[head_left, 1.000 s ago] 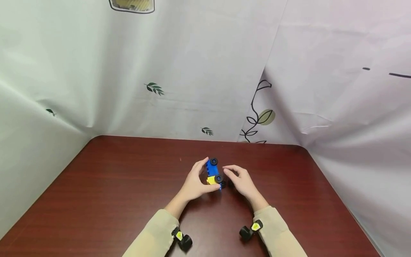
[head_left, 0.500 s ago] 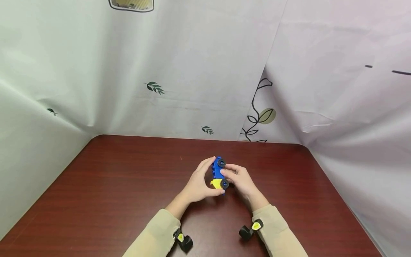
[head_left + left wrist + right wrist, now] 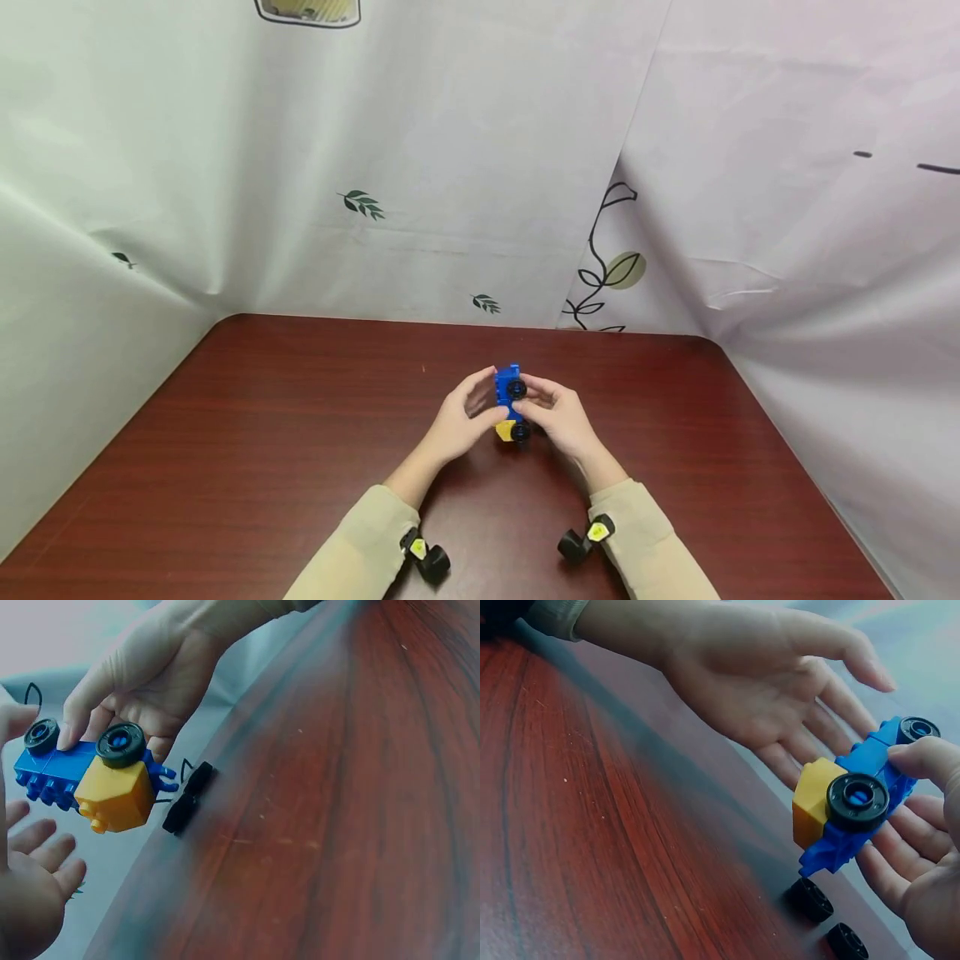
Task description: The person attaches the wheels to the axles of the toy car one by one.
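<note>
Toy car, building-brick type (image 3: 507,408), one: held between my hands, above the table (image 3: 262,467), turned on its side, studs toward my left palm.
Chassis, blue (image 3: 883,756): studded; hook-like prongs at the end beside the yellow brick.
Yellow brick (image 3: 114,796), one: slope-sided, seated at one end of the chassis, two studs showing.
Fitted wheels, black, two in sight: one beside the yellow brick (image 3: 838,801), one toward the far end (image 3: 31,739); blue pegs at their centres.
Loose wheels, black, two: one (image 3: 812,900) just beside the other (image 3: 847,943), below the car.
My right hand (image 3: 561,423): grasping the chassis, thumb pressed on its face between the fitted wheels.
My left hand (image 3: 456,427): released, fingers extended and parted alongside the car; whether a fingertip touches it I cannot tell.
Sleeves, beige, two: left (image 3: 360,542), right (image 3: 652,533); a black wrist camera at each cuff.
Backdrop, pale cloth (image 3: 465,133): behind the table, printed with leaf sprigs.
</note>
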The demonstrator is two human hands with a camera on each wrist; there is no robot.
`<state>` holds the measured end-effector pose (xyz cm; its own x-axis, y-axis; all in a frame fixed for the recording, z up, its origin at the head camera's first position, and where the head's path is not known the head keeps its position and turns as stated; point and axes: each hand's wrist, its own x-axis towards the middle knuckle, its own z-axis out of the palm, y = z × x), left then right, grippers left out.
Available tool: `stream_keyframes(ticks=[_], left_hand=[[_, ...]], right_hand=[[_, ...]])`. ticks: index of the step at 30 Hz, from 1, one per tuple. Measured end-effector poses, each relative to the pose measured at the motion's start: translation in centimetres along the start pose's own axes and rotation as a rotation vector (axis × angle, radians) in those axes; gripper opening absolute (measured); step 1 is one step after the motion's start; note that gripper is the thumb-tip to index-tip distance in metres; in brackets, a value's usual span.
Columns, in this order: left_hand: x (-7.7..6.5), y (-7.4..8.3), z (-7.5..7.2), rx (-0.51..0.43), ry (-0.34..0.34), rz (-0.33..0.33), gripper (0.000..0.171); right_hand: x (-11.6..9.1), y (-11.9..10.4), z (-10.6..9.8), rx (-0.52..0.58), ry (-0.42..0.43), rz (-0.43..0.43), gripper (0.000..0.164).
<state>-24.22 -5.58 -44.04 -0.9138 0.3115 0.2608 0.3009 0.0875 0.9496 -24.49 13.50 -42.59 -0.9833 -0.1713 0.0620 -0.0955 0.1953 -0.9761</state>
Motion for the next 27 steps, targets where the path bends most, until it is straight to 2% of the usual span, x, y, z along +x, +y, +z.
stream_keyframes(ticks=[3,6,10,15,21,27], left_hand=[[0.3,0.1,-0.1,-0.063,0.038,-0.098,0.05],[0.4,0.3,-0.1,-0.085,0.072,-0.175,0.048],[0.4,0.5,-0.1,-0.15,0.075,-0.255,0.055],[0.6,0.8,-0.1,-0.249,0.042,-0.357,0.071],[0.6,0.9,-0.3,-0.36,-0.025,-0.406,0.07],[0.5,1.0,-0.6,-0.448,-0.054,-0.411,0.063]], right_hand=[[-0.1,-0.1,0.1,-0.021,0.003,-0.048,0.051],[-0.2,-0.4,0.2,-0.035,-0.003,-0.097,0.05],[-0.4,-0.6,0.4,-0.038,-0.016,-0.169,0.049],[-0.6,-0.6,0.6,-0.044,-0.051,-0.275,0.048],[-0.9,-1.1,0.8,-0.072,-0.068,-0.297,0.048],[-1.8,-2.8,1.0,-0.096,-0.084,-0.303,0.049]])
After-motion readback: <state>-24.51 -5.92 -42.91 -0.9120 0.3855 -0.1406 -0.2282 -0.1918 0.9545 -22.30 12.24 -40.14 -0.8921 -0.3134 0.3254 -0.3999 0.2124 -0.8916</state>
